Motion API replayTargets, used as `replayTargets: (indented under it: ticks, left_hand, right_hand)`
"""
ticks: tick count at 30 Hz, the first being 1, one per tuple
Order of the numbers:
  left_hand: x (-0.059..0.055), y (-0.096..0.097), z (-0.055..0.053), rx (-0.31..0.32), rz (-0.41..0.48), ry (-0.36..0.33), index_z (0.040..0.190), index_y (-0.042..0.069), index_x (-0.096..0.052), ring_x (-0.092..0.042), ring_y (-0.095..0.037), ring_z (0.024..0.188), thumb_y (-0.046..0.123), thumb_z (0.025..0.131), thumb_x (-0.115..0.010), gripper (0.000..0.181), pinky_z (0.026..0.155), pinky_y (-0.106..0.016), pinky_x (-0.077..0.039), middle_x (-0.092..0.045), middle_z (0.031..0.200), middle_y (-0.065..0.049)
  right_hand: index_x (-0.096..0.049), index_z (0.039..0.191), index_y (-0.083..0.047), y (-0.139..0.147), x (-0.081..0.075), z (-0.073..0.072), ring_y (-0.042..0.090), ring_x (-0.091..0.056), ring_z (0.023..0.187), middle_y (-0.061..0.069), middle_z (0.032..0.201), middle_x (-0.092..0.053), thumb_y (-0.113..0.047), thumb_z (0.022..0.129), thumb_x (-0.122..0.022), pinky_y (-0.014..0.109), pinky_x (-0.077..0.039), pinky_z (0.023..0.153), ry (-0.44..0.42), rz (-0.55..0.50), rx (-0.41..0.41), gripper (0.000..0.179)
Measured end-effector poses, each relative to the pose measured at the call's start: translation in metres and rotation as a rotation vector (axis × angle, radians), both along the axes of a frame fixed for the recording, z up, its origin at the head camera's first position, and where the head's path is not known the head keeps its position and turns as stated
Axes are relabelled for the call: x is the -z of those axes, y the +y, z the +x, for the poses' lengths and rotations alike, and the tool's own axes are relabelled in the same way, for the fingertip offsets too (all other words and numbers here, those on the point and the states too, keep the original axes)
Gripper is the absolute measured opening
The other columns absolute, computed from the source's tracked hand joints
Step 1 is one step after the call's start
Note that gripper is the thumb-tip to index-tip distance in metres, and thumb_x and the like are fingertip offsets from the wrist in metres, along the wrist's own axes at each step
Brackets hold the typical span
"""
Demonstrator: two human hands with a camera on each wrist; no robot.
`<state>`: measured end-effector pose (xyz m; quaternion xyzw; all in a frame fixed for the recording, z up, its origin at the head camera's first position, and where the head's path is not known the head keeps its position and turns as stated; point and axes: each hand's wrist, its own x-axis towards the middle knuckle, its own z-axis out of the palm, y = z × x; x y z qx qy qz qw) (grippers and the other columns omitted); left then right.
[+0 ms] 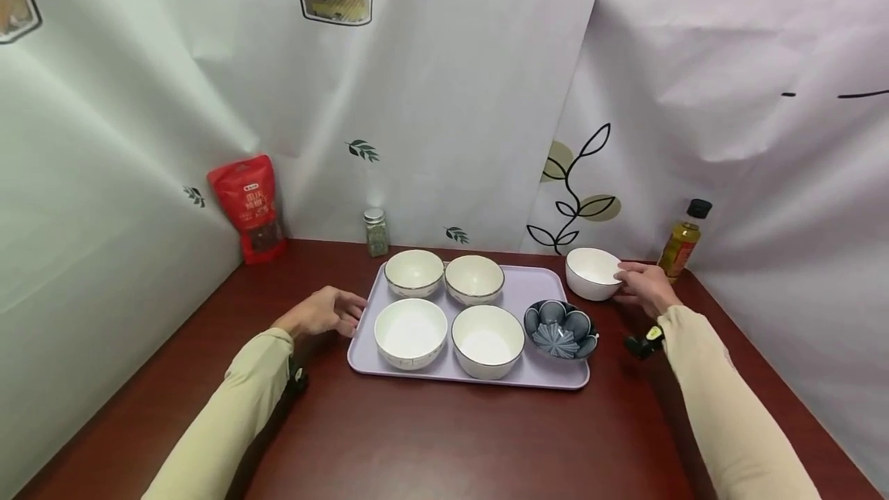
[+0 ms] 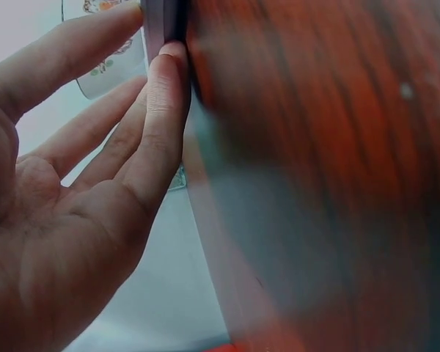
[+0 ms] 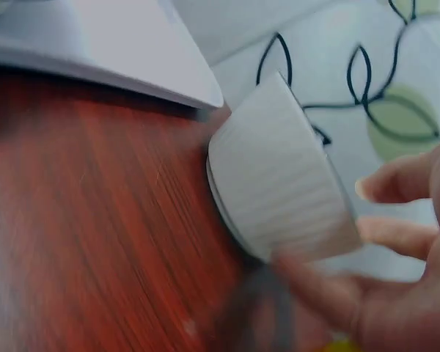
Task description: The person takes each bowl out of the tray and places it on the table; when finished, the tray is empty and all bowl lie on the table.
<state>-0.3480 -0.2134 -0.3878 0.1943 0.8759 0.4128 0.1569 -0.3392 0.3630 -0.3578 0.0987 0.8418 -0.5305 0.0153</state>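
At the tray's right far corner, my right hand (image 1: 644,285) pinches the near-right rim of a white bowl (image 1: 590,276), the thumb against its outer wall and fingertips at the rim. In the right wrist view this bowl (image 3: 279,176) stands on the table beside the tray corner. My left hand (image 1: 326,312) touches the left edge of the lilac tray (image 1: 361,353) with fairly straight, spread fingers (image 2: 165,95). On the tray stand two far white bowls (image 1: 414,272), two larger near ones (image 1: 411,332) and a dark blue petal-shaped bowl (image 1: 559,330) at the right.
A red pouch (image 1: 253,211) stands in the back left corner of the dark red table (image 1: 444,438). Behind the tray is a small spice jar (image 1: 376,231). An oil bottle (image 1: 681,241) stands beyond my right hand. A patterned white curtain (image 1: 458,99) hangs behind.
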Motion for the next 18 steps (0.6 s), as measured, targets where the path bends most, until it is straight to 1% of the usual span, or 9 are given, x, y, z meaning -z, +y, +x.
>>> replayTargets:
  ticks: [2,5,7,8,9,10,12,14,18]
  left_hand:
    - [0.001,0.001,0.001,-0.015,0.001,-0.002,0.131,-0.013,-0.058,-0.072,-0.023,0.093,-0.008,0.077,-0.074,0.057,0.080,-0.034,-0.062,-0.070,0.111,-0.025]
    - [0.005,0.000,0.003,-0.029,0.002,-0.008,0.130,-0.012,-0.059,-0.072,-0.022,0.093,-0.009,0.076,-0.074,0.056,0.080,-0.034,-0.062,-0.070,0.111,-0.024]
    - [0.005,0.000,0.005,-0.031,-0.001,-0.004,0.130,-0.012,-0.060,-0.072,-0.023,0.093,-0.009,0.076,-0.074,0.056,0.080,-0.034,-0.062,-0.070,0.111,-0.023]
    - [0.005,0.000,0.005,-0.026,-0.001,0.002,0.130,-0.012,-0.059,-0.072,-0.023,0.093,-0.009,0.076,-0.074,0.056,0.081,-0.035,-0.062,-0.070,0.112,-0.024]
    - [0.005,0.000,0.005,-0.024,-0.001,0.008,0.130,-0.012,-0.059,-0.072,-0.024,0.094,-0.009,0.076,-0.074,0.056,0.081,-0.035,-0.062,-0.070,0.112,-0.025]
    - [0.003,-0.001,0.006,-0.023,0.000,0.014,0.130,-0.012,-0.059,-0.072,-0.024,0.094,-0.009,0.076,-0.074,0.056,0.081,-0.035,-0.062,-0.070,0.112,-0.025]
    - [0.003,0.001,0.007,-0.022,0.000,0.019,0.130,-0.013,-0.059,-0.072,-0.025,0.094,-0.010,0.076,-0.074,0.057,0.080,-0.035,-0.062,-0.070,0.112,-0.025]
    - [0.002,0.001,0.008,-0.023,-0.002,0.020,0.130,-0.013,-0.058,-0.072,-0.025,0.094,-0.010,0.076,-0.074,0.057,0.080,-0.035,-0.062,-0.070,0.112,-0.026]
    - [0.002,0.002,0.007,-0.032,-0.004,0.017,0.130,-0.012,-0.059,-0.072,-0.024,0.094,-0.009,0.076,-0.074,0.057,0.080,-0.033,-0.062,-0.070,0.112,-0.024]
  right_hand:
    - [-0.038,0.149,0.008,-0.005,-0.004,0.009,0.022,-0.066,0.099,0.036,0.149,-0.040,-0.021,0.102,-0.047,0.035,-0.062,0.083,0.049,0.211,-0.014,0.057]
    - [-0.058,0.133,0.006,-0.017,-0.006,0.031,0.037,-0.065,0.101,0.034,0.128,-0.060,-0.026,0.098,-0.055,0.040,-0.058,0.075,0.185,0.546,-0.026,0.048]
    - [-0.067,0.122,0.004,-0.026,-0.007,0.049,0.039,-0.067,0.093,0.029,0.112,-0.069,-0.027,0.096,-0.060,0.040,-0.053,0.071,0.262,0.671,-0.055,0.041]
    - [-0.069,0.118,0.002,-0.030,-0.008,0.057,0.034,-0.068,0.091,0.025,0.106,-0.072,-0.027,0.095,-0.062,0.039,-0.052,0.070,0.293,0.699,-0.077,0.037]
    - [-0.070,0.115,0.001,-0.035,-0.008,0.065,0.031,-0.069,0.085,0.022,0.102,-0.074,-0.026,0.095,-0.064,0.038,-0.052,0.068,0.318,0.693,-0.109,0.034]
    - [-0.071,0.114,-0.001,-0.040,-0.007,0.072,0.027,-0.070,0.081,0.020,0.101,-0.075,-0.025,0.095,-0.065,0.035,-0.054,0.067,0.318,0.660,-0.143,0.032]
    - [-0.069,0.119,-0.001,-0.048,-0.004,0.088,0.021,-0.071,0.078,0.018,0.104,-0.075,-0.024,0.096,-0.066,0.029,-0.055,0.063,0.292,0.575,-0.200,0.033]
    - [-0.064,0.125,-0.001,-0.055,0.002,0.098,0.019,-0.072,0.081,0.020,0.111,-0.073,-0.022,0.095,-0.067,0.027,-0.058,0.063,0.261,0.470,-0.243,0.037]
    - [-0.052,0.139,0.003,-0.061,0.016,0.108,0.025,-0.071,0.100,0.031,0.128,-0.060,-0.015,0.095,-0.067,0.032,-0.063,0.071,0.206,0.253,-0.300,0.050]
